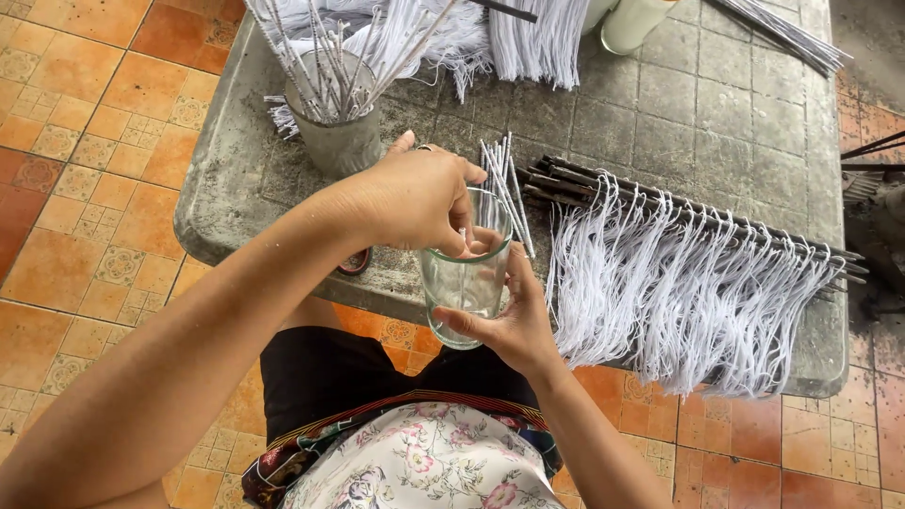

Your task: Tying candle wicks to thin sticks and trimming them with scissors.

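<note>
The right hand (514,325) grips the clear glass (467,269); left hand (415,200) fingers pinch inside its rim. Keeping the glass upright seems best, over the table (716,113).

Bare arms, floral top, black shorts

A grey tiled surface (716,104) stands on an orange tile floor (85,188). At its left, a grey cup (337,139) holds upright sticks wound with white thread. Dark rods (660,212) lie across the right side, and white strings (688,302) hang from them over the near edge. More white strings (537,42) lie at the far edge, beside a pale cylinder (633,21).
</note>
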